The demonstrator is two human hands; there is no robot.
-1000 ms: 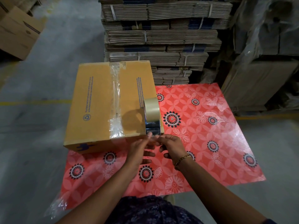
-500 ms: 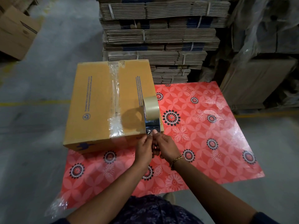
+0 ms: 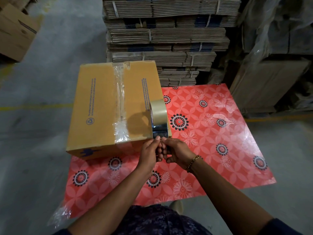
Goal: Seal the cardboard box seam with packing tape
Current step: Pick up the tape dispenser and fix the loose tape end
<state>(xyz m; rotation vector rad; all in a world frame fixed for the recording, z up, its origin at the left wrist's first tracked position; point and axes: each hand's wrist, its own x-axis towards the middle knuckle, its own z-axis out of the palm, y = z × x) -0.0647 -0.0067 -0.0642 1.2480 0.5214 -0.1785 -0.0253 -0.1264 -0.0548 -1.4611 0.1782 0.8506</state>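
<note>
Both hands meet at the near right corner of the box (image 3: 108, 106), which sits on a red flowered sheet (image 3: 211, 141). The left hand (image 3: 149, 152) and the right hand (image 3: 177, 152) pinch the loose end of tape with narrow fingers, just below the tape roll (image 3: 158, 111) standing on the box top. The middle seam (image 3: 120, 100) already carries clear tape (wrinkled near the front). To do this well, I would pull the strip tight before pressing it down, so no folds form.

Tan cardboard box (image 3: 101, 106) w/ blue print; beige tape roll (image 3: 158, 111); red mat (image 3: 220, 141), black-and-white floral medallions; gold bracelet (image 3: 193, 162).
</note>
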